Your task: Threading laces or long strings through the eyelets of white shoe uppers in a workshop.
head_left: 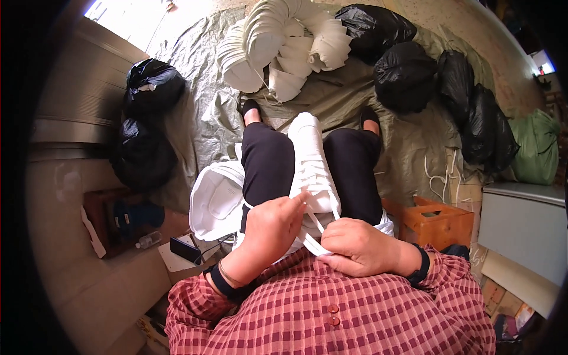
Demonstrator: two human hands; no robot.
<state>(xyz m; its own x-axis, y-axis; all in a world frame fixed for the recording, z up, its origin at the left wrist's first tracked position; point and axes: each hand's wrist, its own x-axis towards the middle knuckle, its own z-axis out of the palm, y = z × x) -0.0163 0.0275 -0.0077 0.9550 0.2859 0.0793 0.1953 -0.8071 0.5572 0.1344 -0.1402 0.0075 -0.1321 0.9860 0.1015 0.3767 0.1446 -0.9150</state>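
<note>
A white shoe upper [309,155] lies lengthwise between my thighs, its toe pointing away from me. White lacing crosses its front in several rows. My left hand [272,223] is closed at the near left edge of the lacing, its fingertips pinching a white shoelace [314,244] close to the upper. To the right, my right hand [361,245] is closed round the lace, which loops between the two hands. The fingertips of both hands are partly hidden. Beside my left leg sits another white piece [218,201], hollow and open at the top.
Beyond my feet, stacked white shoe uppers [272,41] rest on a grey-green tarp [331,106]. Black bags [405,77] stand left and right. An orange wooden crate [436,228] is at my right; a phone [186,250] and a clear bottle [148,239] lie at my left.
</note>
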